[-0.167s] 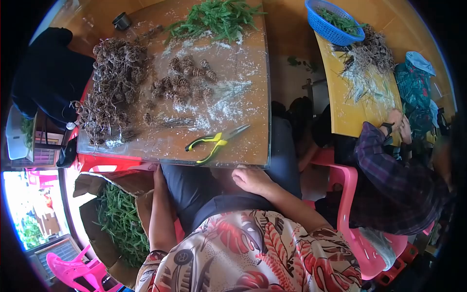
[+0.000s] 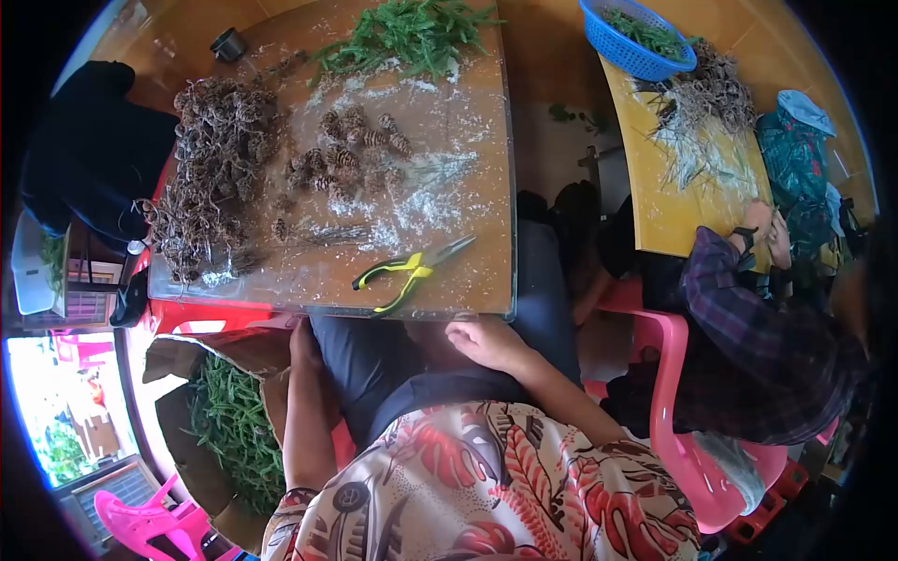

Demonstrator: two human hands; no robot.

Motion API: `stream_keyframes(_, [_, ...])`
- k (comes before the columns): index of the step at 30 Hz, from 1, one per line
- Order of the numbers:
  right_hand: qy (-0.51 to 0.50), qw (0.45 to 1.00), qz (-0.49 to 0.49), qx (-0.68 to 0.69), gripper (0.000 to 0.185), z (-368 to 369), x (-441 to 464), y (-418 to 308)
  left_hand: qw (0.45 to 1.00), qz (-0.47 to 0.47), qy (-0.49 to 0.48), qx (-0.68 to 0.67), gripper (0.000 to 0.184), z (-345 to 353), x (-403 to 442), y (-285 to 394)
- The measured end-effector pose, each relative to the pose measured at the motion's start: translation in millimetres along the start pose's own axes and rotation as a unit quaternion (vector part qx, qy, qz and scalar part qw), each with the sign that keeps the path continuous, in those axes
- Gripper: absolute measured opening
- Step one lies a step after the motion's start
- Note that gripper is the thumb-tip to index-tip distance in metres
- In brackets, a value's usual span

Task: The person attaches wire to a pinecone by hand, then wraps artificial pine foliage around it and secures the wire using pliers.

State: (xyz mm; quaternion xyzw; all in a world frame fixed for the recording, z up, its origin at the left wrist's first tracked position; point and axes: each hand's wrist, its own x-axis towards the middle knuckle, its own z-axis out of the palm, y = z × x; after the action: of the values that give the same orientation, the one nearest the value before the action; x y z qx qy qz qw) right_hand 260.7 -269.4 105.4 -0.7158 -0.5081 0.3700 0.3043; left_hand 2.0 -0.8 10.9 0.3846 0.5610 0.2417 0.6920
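Observation:
My right hand rests on my lap just below the table's front edge. It looks loosely open, with nothing visible in it, though some fingertips are hard to make out. Beside my left thigh hangs my left hand, its fingers hidden near the table edge. Yellow-and-black pliers lie on the glass-topped table, closest to my right hand and not touched. Brown pine cones are grouped mid-table. A large heap of wired pine cones covers the left side, and green artificial sprigs lie at the back.
A cardboard box of green sprigs stands at my left. A metal cup sits at the back. On the right, a co-worker in a plaid sleeve works at a yellow table with a blue basket. White flakes litter my table.
The view has shifted slightly, so the table and its things sit a little higher and further left. Both my hands and the pliers stay in place. The co-worker's hands moved slightly.

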Motion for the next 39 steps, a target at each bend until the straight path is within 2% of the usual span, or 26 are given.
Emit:
stream_keyframes(2, [0.043, 0.994, 0.012, 0.099, 0.020, 1.3, -3.0, 5.5, 0.997, -0.052, -0.012, -0.051, 0.029, -1.0, -11.7, 5.8])
stream_keyframes(3, [0.040, 0.994, 0.012, 0.103, 0.020, 2.0, -4.6, 6.5, 0.997, -0.054, -0.007, -0.049, 0.029, 1.0, -25.5, 15.0])
stream_keyframes(4, [0.056, 0.987, 0.025, 0.151, 0.020, 2.4, -5.7, 7.7, 0.995, -0.027, -0.002, 0.100, 0.028, 1.9, -41.5, 24.9])
stream_keyframes(5, [0.073, 0.976, 0.037, 0.200, 0.020, 2.7, -6.8, 8.7, 0.969, -0.001, 0.003, 0.247, 0.026, 5.8, -58.8, 35.7])
stream_keyframes(6, [0.089, 0.964, 0.048, 0.247, 0.020, 3.1, -7.9, 9.7, 0.921, 0.025, 0.009, 0.389, 0.025, 8.2, -69.5, 39.9])
stream_keyframes(7, [0.085, 0.962, 0.044, 0.254, 0.020, 3.3, -9.7, 8.8, 0.919, 0.025, 0.016, 0.393, 0.025, 4.8, -79.3, 38.1])
stream_keyframes(9, [0.094, 0.948, 0.039, 0.302, 0.020, -1.7, -13.9, 5.6, 0.827, 0.095, -0.036, 0.553, 0.022, -6.3, -105.2, 30.3])
stream_keyframes(10, [0.097, 0.940, 0.037, 0.325, 0.020, -2.7, -15.0, 5.5, 0.825, 0.095, -0.029, 0.556, 0.022, -9.8, -120.8, 29.0])
stream_keyframes(12, [0.094, 0.929, 0.036, 0.357, 0.020, -1.9, -17.1, 7.3, 0.780, 0.141, -0.076, 0.605, 0.019, -14.3, -157.0, 29.8])
stream_keyframes(13, [0.095, 0.918, 0.039, 0.383, 0.019, -1.7, -17.9, 8.3, 0.779, 0.141, -0.069, 0.607, 0.019, -16.4, -173.6, 28.4])
stream_keyframes(15, [0.093, 0.905, 0.036, 0.414, 0.019, -2.2, -17.1, 8.0, 0.722, 0.219, -0.072, 0.653, 0.018, -20.0, -202.1, 23.3])
stream_keyframes(16, [0.092, 0.924, 0.041, 0.369, 0.018, -3.2, -17.6, 6.0, 0.719, 0.218, -0.068, 0.656, 0.018, -21.5, -212.4, 18.0])
stream_keyframes(18, [0.094, 0.956, 0.051, 0.274, 0.017, -7.6, -19.0, 1.4, 0.751, 0.202, 0.029, 0.628, 0.018, -21.9, -227.9, 5.8])
stream_keyframes(19, [0.097, 0.955, 0.050, 0.277, 0.017, -10.1, -20.8, -1.2, 0.764, 0.195, 0.074, 0.610, 0.017, -19.0, -231.5, 3.3])
stream_keyframes(22, [0.050, 0.995, -0.045, 0.071, 0.017, -17.9, -25.5, -8.3, 0.737, 0.222, 0.097, 0.632, 0.017, -6.3, -236.5, -1.0])
stream_keyframes(24, [0.062, 0.996, -0.057, 0.039, 0.018, -13.2, -28.4, -8.9, 0.721, 0.232, 0.112, 0.643, 0.017, -5.2, -240.7, -0.3])
stream_keyframes(26, [0.081, 0.994, -0.074, -0.028, 0.019, -7.6, -33.9, -9.6, 0.734, 0.233, 0.124, 0.625, 0.016, -3.5, -242.8, 0.4])
stream_keyframes(30, [0.016, 0.994, -0.083, -0.069, 0.023, -4.2, -43.1, -21.6, 0.740, 0.241, 0.141, 0.612, 0.016, -2.9, -246.0, -2.2])
stream_keyframes(39, [0.029, 0.993, -0.076, -0.080, 0.026, -12.0, -50.2, -37.0, 0.744, 0.269, 0.157, 0.591, 0.016, -6.8, -245.7, -5.2])
